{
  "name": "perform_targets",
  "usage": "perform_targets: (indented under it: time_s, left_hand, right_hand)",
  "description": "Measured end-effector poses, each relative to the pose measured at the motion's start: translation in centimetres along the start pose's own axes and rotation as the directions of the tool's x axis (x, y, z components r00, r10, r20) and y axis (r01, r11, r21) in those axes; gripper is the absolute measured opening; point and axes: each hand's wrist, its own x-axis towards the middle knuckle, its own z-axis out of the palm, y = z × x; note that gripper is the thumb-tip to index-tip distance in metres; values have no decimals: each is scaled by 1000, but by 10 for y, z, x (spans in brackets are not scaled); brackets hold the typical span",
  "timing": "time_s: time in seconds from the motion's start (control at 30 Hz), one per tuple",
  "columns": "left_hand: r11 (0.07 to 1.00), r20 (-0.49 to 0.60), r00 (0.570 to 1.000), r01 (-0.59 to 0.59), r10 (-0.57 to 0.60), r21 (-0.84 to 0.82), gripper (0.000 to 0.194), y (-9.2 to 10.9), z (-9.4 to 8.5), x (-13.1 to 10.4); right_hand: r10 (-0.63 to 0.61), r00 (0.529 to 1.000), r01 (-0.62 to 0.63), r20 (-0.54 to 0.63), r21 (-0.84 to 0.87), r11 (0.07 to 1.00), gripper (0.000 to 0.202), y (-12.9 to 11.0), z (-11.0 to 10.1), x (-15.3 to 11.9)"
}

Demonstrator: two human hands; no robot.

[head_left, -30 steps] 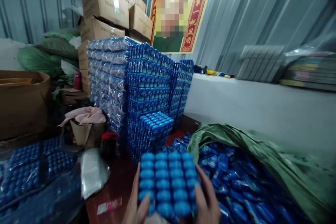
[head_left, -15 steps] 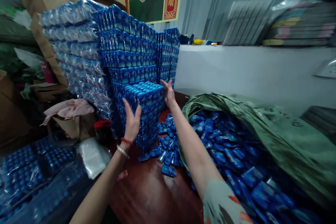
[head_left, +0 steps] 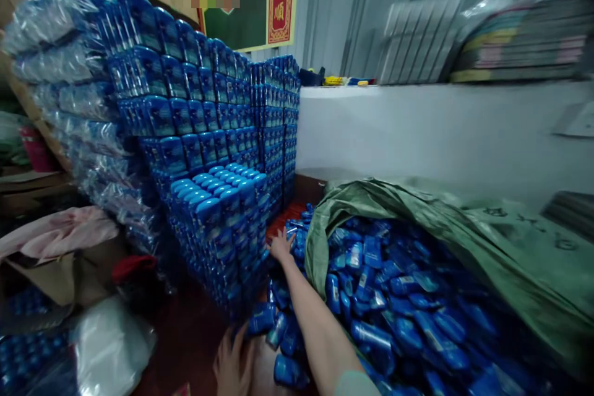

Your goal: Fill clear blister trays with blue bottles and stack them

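Note:
My right hand [head_left: 281, 245] is open with its fingers spread, over loose blue bottles [head_left: 297, 236] between the stack and the sack. Low in the view, my left hand [head_left: 234, 362] has its fingers apart and holds nothing; it is near a loose blue bottle [head_left: 262, 318] on the red-brown surface. Left of my right hand stands a block of stacked blue bottles [head_left: 223, 223] with light blue tops. Neither hand grips the block. A green sack [head_left: 320, 241], full of loose blue bottles, lies open on the right.
Tall rows of blue bottles [head_left: 185, 93] stand behind the block, with plastic-wrapped packs [head_left: 60, 62] on the left. A clear plastic bag [head_left: 109, 346], a pink cloth [head_left: 60, 232] and a red lid [head_left: 133, 267] are lower left. A white ledge [head_left: 417, 130] runs behind the sack.
Both hands have moved down and away from the block's sides; my right hand is now over the loose bottles. The view has moved closer, and the stacks appear larger and further left.

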Motion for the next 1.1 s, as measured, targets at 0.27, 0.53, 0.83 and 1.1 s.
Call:
perform_targets:
  time_s: [0.27, 0.53, 0.83, 1.1]
  left_hand:
    - [986, 21, 999, 45, -49, 159, 42, 5, 21, 18]
    - [996, 170, 982, 87, -84, -12, 51, 13, 1, 5]
    - [987, 187, 981, -26, 55, -156, 68, 33, 2, -91]
    - [971, 432, 890, -48, 149, -235, 71, 50, 16, -159]
  right_hand:
    - [81, 994, -68, 77, -155, 986, 40, 16, 20, 5]
    - [-48, 997, 59, 53, -242, 968, 34, 7, 21, -75]
    - [-263, 949, 302, 176, -250, 920, 30, 25, 8, -189]
    - [-481, 827, 541, 290, -180, 821, 24, 55, -15, -262]
